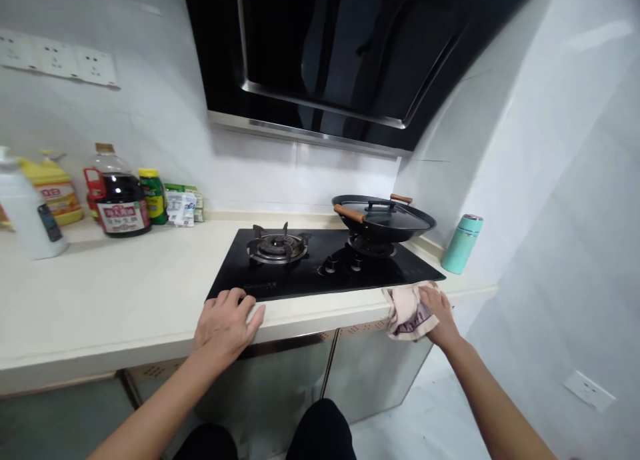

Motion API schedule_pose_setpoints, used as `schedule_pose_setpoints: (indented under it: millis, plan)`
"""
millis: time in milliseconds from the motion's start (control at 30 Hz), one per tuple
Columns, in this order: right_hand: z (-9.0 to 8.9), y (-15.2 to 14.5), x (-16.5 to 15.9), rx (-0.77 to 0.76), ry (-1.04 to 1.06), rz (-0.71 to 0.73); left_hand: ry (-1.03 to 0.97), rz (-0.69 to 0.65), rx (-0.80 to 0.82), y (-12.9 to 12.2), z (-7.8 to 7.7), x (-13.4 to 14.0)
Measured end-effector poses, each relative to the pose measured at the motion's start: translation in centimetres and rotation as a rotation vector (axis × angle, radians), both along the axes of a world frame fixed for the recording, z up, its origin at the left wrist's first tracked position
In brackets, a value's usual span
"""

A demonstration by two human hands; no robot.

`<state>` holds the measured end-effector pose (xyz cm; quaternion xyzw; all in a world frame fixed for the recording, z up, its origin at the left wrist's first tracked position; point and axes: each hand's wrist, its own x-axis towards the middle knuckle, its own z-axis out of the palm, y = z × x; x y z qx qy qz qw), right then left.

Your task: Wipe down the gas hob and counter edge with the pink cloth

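Observation:
My left hand (225,323) rests on the counter's front edge by the near left corner of the black gas hob (295,285). Its fingers bend lightly on the surface, the thumb is apart, and it holds nothing. At the right, my right hand (440,310) grips a pale pink cloth (407,310) with a purple pattern. The cloth lies over the counter's edge in front of the hob and hangs partly down its front. On the right burner sits a black wok (425,225) with a lid (385,215) and wooden handles. The left burner (277,247) carries no pan.
A turquoise flask (463,243) stands right of the hob. On the counter (125,287) at left are a soy sauce bottle (123,207), a green yellow-capped bottle (153,197), packets (181,207), a yellow jug (57,190) and a white bottle (30,210). Overhead hangs a black range hood (320,67).

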<state>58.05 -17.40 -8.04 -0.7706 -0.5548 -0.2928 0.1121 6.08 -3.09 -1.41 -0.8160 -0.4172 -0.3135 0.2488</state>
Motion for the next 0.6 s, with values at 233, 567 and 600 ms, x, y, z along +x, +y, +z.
schedule_pose_setpoints:
  millis: [233, 567, 600]
  plan:
    - [-0.9, 5.7, -17.6, 0.233, -0.026, 0.253, 0.003, 0.024, -0.006, -0.2, -0.2, 0.2]
    - [-1.3, 10.1, -34.9, 0.383, -0.076, 0.623, -0.110, -0.044, -0.096, -0.2, -0.2, -0.7]
    - [-0.9, 9.6, -33.5, 0.371, -0.104, 0.666, -0.133, -0.062, -0.116, -0.3, -0.1, -0.8]
